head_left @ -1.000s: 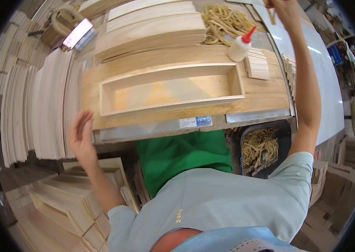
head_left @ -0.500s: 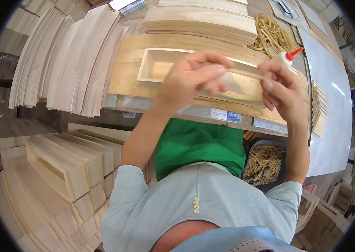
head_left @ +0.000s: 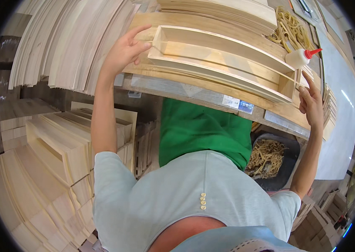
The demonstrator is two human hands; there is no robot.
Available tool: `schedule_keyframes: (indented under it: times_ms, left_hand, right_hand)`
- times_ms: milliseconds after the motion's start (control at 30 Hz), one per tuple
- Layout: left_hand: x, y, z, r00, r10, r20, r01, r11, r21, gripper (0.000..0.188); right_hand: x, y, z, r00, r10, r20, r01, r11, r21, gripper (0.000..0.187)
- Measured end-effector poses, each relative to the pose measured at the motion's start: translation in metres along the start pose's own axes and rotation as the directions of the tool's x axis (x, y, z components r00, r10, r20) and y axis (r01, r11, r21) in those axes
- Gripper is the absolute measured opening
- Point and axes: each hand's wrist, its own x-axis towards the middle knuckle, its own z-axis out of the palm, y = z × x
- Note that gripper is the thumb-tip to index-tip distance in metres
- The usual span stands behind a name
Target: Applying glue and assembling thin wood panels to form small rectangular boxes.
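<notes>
A long, narrow, open wooden box (head_left: 223,69) lies on the bench board, its length running from left to right. A thin, pale rubber band (head_left: 290,79) is stretched lengthwise over it, between my two hands. At the box's left end, my left hand (head_left: 123,49) holds one end of the band, index finger pointing out beyond the thumb. My right hand (head_left: 310,98) holds the other end just past the box's right end, thumb and index finger around it. A white glue bottle (head_left: 297,59) with a red nozzle lies tilted beside the box's far right corner.
Thin wooden boards (head_left: 223,14) are stacked behind the box, and more board stacks (head_left: 72,46) stand to the left. A heap of rubber bands (head_left: 291,29) sits at the back right. Below the bench, a dark tub (head_left: 289,155) holds tan strands. Finished-looking wooden boxes (head_left: 55,155) are piled at lower left.
My hands have moved far apart, left hand leftward and right hand rightward, pulling the band out along the box. The view has shifted, and the whole box now shows.
</notes>
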Motion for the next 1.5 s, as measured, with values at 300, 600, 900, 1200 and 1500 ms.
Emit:
schedule_keyframes:
  times_ms: [300,600,900,1200,1500]
  left_hand:
    - [0.032,-0.008,-0.004,0.975,-0.116,0.192,0.135,0.987,-0.090,0.061]
    - [0.060,-0.021,0.000,0.977,-0.127,0.172,0.166,0.958,-0.234,0.038]
    - [0.094,-0.063,-0.002,0.972,-0.111,0.207,0.218,0.752,-0.621,0.025]
    - [0.067,-0.047,-0.006,0.988,-0.155,0.027,0.155,0.925,-0.347,0.033]
    - [0.024,0.005,0.023,0.948,0.240,0.210,-0.319,0.741,0.591,0.097]
  right_hand:
    - [0.018,0.015,0.001,0.978,0.081,0.192,-0.102,0.990,0.102,0.050]
    - [0.042,0.020,-0.002,0.986,0.149,0.074,-0.164,0.943,0.288,0.030]
    - [0.071,0.052,-0.012,0.971,0.075,0.229,-0.187,0.833,0.520,0.020]
    - [0.059,0.039,-0.006,0.988,0.092,0.122,-0.114,0.975,0.189,0.034]
    - [0.005,-0.013,0.012,0.876,-0.363,0.317,0.481,0.631,-0.608,0.110]
